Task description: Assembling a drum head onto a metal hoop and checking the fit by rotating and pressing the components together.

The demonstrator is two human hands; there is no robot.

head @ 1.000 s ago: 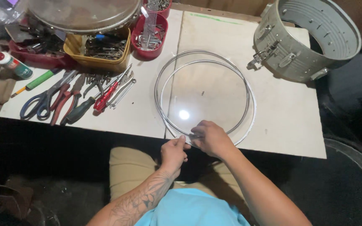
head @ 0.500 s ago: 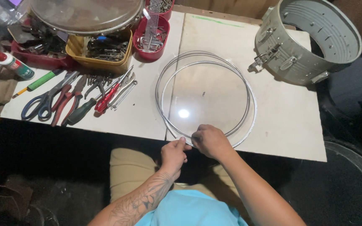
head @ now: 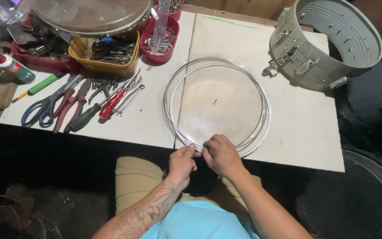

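Both hands' grip, left hand [head: 182, 160] and right hand [head: 221, 155], pinches the near edge of the drumhead hoop [head: 217, 104].

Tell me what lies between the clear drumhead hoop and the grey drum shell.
Head view: only bare white tabletop separates the drumhead hoop from the drum shell; the shell's latch hardware points toward the hoop.

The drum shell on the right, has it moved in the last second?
No. The drum shell sits at the same far right corner of the white table.
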